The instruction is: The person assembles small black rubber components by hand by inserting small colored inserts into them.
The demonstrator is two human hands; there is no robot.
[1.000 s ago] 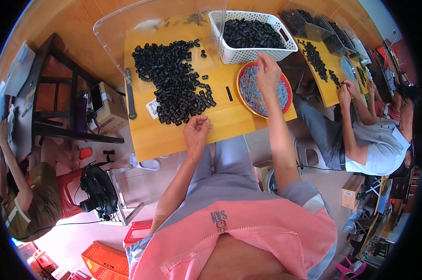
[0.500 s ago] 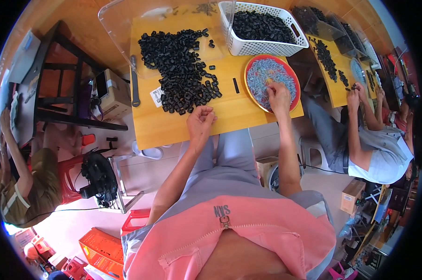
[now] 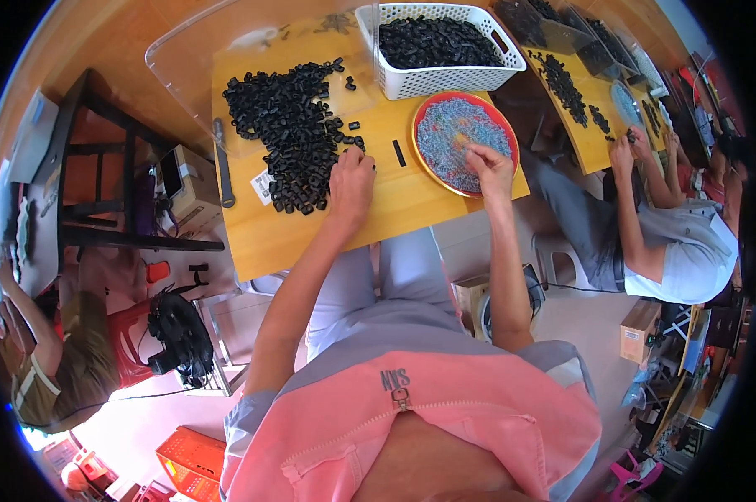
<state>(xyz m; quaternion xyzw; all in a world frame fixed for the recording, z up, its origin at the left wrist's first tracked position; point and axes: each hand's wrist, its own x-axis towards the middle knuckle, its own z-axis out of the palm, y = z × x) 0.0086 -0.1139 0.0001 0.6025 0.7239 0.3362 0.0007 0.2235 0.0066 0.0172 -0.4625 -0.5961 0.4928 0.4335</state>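
Over red dish [image 3: 496, 110], curled right hand [image 3: 491, 173]

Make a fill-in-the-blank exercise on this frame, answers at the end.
1. The hand over the round tray is the person's ____ hand.
2. The left hand is at the edge of a pile of pieces coloured ____.
3. The perforated basket behind the tray is coloured ____.
Missing words: right; black; white.

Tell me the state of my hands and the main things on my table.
Pile, loose, spread out
Dish, filled with bluish bits
Basket, upright, full of black parts
Strip, lying flat
Label, flat at pile's edge
Bar, lying flat
Left hand, at pile's edge, grip unclear
Right hand, over dish, grip unclear
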